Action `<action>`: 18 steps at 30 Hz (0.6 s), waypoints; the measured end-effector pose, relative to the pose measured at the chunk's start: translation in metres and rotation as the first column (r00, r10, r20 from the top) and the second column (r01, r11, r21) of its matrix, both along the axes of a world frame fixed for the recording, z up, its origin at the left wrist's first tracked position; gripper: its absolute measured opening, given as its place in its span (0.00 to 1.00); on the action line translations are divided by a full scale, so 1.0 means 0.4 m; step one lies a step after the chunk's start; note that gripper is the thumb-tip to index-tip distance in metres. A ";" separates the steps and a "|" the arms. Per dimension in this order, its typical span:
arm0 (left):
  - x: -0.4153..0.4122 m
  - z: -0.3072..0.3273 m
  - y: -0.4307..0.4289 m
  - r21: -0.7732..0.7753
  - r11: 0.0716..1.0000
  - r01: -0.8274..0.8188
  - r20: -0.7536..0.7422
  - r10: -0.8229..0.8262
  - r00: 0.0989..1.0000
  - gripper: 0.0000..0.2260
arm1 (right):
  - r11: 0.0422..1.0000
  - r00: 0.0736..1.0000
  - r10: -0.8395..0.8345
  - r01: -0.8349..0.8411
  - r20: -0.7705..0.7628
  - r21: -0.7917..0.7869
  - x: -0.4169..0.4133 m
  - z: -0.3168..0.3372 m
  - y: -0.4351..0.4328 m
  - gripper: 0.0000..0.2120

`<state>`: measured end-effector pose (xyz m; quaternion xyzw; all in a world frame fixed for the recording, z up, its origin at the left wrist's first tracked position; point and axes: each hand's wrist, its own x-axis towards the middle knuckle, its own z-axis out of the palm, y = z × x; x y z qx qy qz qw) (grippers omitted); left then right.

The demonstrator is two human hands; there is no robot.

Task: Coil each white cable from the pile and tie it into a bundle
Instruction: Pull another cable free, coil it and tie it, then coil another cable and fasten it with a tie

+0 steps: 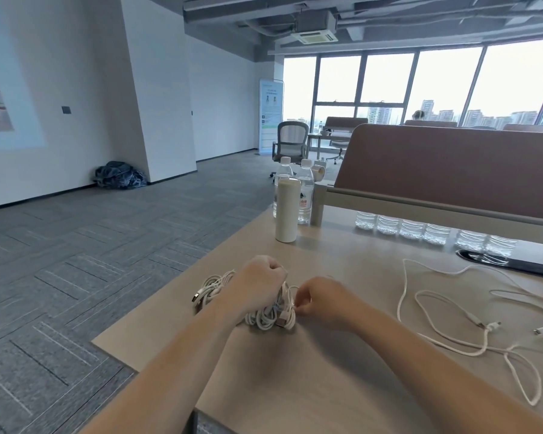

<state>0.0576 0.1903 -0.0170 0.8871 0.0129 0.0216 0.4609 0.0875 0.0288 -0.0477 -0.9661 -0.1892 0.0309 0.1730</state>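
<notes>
white cable bundle gripped in left hand and right hand.

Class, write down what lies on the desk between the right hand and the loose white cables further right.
Only bare desk separates the right hand from the loose cables, in the head view. The left hand grips the coiled cable.

Near the left edge of the table, the left hand grips a coiled white cable, the right hand pinches one strand of it, and loose white cables lie toward the right edge.
</notes>
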 end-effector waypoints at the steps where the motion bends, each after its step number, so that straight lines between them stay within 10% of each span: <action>1: -0.001 0.003 -0.003 -0.010 1.000 -0.004 0.005 0.004 1.000 0.10 | 1.000 1.000 0.000 0.000 -0.002 -0.004 -0.002 0.003 -0.001 0.10; 18: -0.036 0.087 -0.172 -0.130 0.988 0.087 0.104 -0.074 0.992 0.08 | 0.970 0.959 -0.178 0.134 0.220 0.201 -0.085 0.128 -0.154 0.10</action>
